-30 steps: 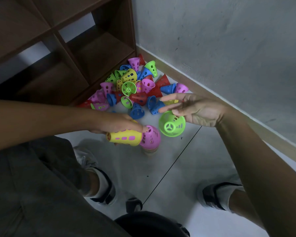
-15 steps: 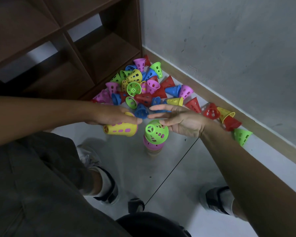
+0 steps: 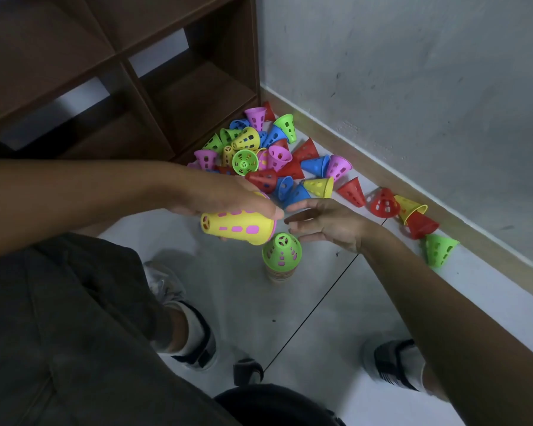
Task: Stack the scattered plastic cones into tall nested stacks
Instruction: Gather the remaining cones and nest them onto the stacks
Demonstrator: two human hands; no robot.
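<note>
The green cone [image 3: 281, 250] now sits capped on the floor stack [image 3: 280, 272], where half a second ago it was only just dropping over the pink top, fingers alongside. The right hand [image 3: 326, 227] has let go: fingers straight and spread, holding nothing, hovering just at 1 o'clock of the stack top, not touching as far as I can tell. The stack stands upright near frame centre, on the pale floor [image 3: 290, 318].

The left hand [image 3: 228, 199] has carried its yellow cone [image 3: 237, 227] (a pink one nested inside, showing through the slots) closer; it's now just at 10 o'clock of the stack, on its side, fingers wrapped over it from above.

Judgement: one more cone done; the yellow pair likely goes on next.

The loose pile [image 3: 259, 155] lies at 12 o'clock by the shelf unit [image 3: 166, 87], and a few strays trail to 3 o'clock along the wall.

No brand, label or writing readable anywhere.
</note>
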